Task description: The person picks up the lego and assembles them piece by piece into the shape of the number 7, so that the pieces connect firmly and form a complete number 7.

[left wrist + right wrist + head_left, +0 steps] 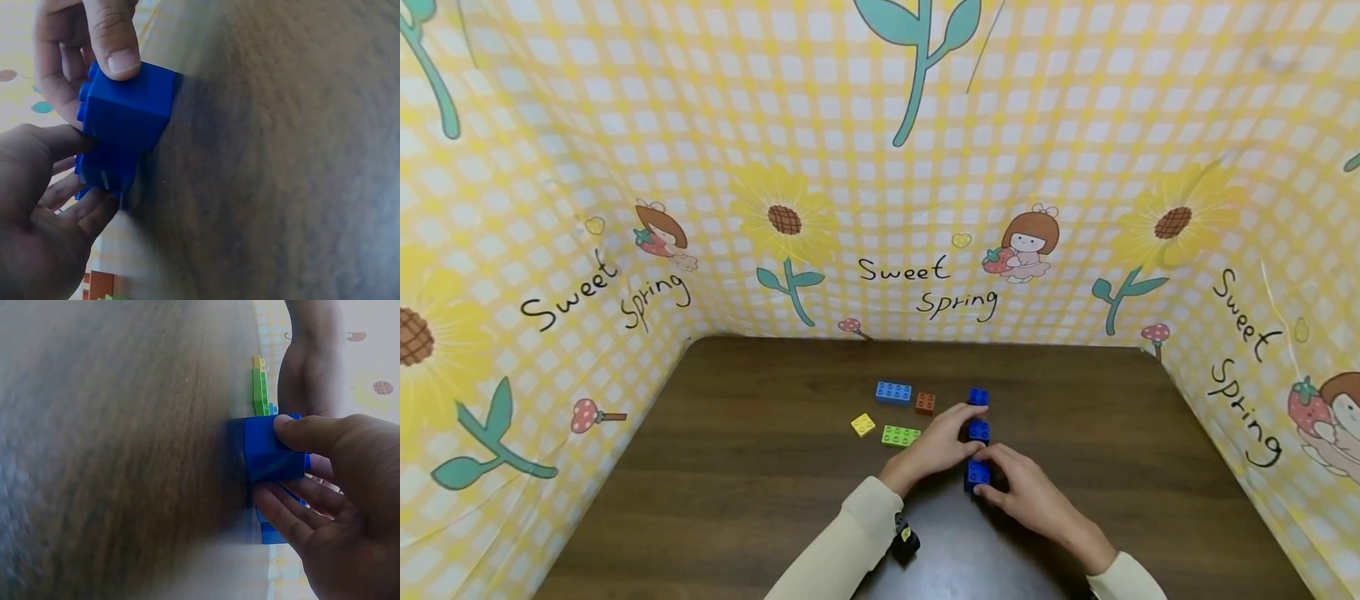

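Note:
Three dark blue toy building bricks stand in a row on the table, running away from me in the head view. My right hand pinches the nearest blue brick between thumb and fingers, with its thumb across the near face. Around the middle blue brick curls my left hand, thumb at its near side and fingers at its far side. In the left wrist view, the middle brick is partly hidden by those fingers. Just beyond the left fingertips is the far blue brick.
Left of the row lie a light blue brick, a brown brick, a yellow brick and a lime green brick. A yellow checked cloth walls the brown wooden table at the back and sides.

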A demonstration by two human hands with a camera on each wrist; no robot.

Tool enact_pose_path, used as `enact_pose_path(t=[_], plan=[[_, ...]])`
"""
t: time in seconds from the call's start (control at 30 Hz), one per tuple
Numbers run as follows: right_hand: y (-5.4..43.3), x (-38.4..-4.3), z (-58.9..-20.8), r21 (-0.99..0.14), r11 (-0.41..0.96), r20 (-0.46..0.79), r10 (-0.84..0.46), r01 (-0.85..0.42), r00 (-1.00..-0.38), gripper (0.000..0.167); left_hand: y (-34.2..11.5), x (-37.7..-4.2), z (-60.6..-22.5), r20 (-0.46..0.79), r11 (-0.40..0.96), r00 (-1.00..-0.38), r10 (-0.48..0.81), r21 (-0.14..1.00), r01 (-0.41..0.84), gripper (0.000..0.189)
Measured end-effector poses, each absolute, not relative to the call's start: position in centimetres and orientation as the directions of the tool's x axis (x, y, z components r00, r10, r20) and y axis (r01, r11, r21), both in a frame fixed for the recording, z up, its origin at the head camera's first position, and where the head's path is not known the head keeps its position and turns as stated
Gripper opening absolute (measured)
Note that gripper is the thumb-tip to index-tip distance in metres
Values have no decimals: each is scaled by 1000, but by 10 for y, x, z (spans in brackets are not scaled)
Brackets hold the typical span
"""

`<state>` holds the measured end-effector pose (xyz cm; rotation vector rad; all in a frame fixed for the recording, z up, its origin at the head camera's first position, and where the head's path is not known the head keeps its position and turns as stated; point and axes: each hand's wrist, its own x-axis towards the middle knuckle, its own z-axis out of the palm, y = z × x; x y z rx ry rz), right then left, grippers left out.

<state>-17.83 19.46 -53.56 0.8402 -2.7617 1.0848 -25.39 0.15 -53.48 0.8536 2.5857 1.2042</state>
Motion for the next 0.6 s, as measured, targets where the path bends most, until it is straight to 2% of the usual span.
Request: enact_pose_path(t=[0.23,0.6], plan=[[194,-179,-538,-642,590,231,-460,-489,-857,32,4,-253,-536,77,545,-822,565,712,442,41],[194,-183,-538,-677,591,180,-444,-438,-878,31,4,-254,-540,80,551,-835,544,716,428,37]])
